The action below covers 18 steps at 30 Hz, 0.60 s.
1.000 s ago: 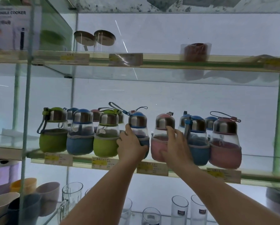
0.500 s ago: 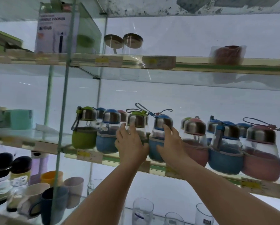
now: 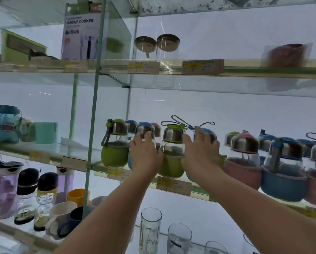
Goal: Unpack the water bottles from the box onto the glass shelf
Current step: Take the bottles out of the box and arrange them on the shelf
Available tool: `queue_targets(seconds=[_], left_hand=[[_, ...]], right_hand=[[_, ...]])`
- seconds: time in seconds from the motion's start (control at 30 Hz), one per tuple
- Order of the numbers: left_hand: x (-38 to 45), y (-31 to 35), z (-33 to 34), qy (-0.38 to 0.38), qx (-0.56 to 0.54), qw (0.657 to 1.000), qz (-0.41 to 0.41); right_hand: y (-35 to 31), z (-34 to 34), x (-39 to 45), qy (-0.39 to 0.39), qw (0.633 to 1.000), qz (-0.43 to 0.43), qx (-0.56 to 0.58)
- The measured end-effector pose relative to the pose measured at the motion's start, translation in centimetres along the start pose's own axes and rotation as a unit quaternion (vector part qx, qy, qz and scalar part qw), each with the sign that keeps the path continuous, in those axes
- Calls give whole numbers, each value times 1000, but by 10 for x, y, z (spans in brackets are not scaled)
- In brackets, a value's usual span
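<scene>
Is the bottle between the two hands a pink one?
No, the bottle between the left hand and the right hand has a green sleeve and lid.

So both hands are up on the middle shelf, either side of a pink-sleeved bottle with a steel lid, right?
Not quite: the head view shows the bottle between the left hand and the right hand has a green sleeve, not pink. The steel lid and the middle shelf are as you say.

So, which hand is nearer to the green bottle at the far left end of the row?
The left hand. It rests on the blue bottle just right of that green bottle. The right hand is farther right, beyond a second green bottle.
</scene>
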State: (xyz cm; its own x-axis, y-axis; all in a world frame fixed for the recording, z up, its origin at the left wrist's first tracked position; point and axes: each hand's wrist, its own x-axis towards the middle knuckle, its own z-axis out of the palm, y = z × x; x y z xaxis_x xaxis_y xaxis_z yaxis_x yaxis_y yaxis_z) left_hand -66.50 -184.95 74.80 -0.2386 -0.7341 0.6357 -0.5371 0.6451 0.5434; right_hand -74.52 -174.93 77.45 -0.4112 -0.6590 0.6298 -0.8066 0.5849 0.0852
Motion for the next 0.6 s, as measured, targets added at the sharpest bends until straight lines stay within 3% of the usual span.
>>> queue_targets(seconds=[0.1,0.2,0.6], left_hand=[[6,-14,-7,-25,-6,999,-44],[9,-25,-8,-63,-17,997,-40],[9,-42,-16,-138,2,990,3]], right_hand=[[-19,4,5,4,993,-51,110],[-31,18,9,-40,981,-23,190],[-56,28,12,-79,984,36,153]])
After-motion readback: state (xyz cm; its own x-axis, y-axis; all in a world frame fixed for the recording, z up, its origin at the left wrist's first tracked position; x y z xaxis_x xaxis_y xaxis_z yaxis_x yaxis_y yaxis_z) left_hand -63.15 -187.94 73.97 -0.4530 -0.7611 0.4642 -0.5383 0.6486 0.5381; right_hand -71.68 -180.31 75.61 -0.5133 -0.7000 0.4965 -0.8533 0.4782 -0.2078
